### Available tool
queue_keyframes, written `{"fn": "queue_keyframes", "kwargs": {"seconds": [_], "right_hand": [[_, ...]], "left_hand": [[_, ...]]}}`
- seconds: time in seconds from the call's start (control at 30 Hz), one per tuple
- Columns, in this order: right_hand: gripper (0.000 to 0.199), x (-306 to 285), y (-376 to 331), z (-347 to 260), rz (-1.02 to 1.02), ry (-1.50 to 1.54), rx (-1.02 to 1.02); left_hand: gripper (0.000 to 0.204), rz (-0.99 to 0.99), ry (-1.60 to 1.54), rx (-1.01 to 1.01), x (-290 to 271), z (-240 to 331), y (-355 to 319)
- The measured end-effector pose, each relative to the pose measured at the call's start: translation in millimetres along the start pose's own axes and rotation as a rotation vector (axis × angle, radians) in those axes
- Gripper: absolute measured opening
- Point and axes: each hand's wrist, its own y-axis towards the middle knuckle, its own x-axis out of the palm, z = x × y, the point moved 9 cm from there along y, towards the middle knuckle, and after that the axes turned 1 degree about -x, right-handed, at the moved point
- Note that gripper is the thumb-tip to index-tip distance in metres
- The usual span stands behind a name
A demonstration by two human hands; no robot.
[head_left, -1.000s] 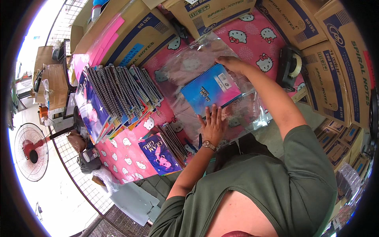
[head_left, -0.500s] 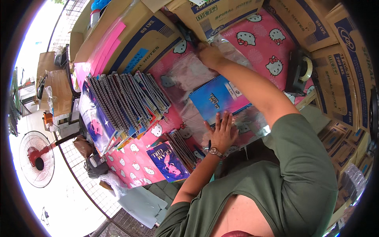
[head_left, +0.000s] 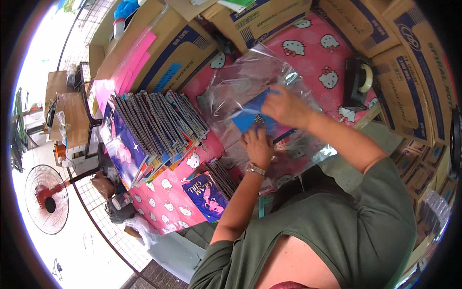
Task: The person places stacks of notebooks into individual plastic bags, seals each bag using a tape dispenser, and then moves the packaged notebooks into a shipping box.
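Our notebook (head_left: 244, 120) lies amid clear plastic (head_left: 240, 79) on the tabletop (head_left: 315, 60). Our left hand (head_left: 258, 145) rests bent-fingered at its lower edge, our right hand (head_left: 287, 108) over its upper right; we cannot tell whether either grips. We seem to be wrapping; the next move calls for keeping the plastic smooth.

I count 1 blue notebook cover (head_left: 246, 119) and 2 notebook piles (head_left: 153, 127). Nearby, 1 tape dispenser (head_left: 354, 85), 1 fan (head_left: 47, 199).
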Motion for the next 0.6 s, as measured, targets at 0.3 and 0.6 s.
{"fn": "queue_keyframes", "kwargs": {"seconds": [0.3,0.6], "right_hand": [[0.027,37,-60,-27,0.136,-0.06,0.238],[0.015,30,-58,-43,0.221,-0.058,0.124]], "left_hand": [[0.038,-0.338,0.688,-0.086,-90,-23,68],[0.037,-0.046,0.75,0.48,-79,48,54]]}}
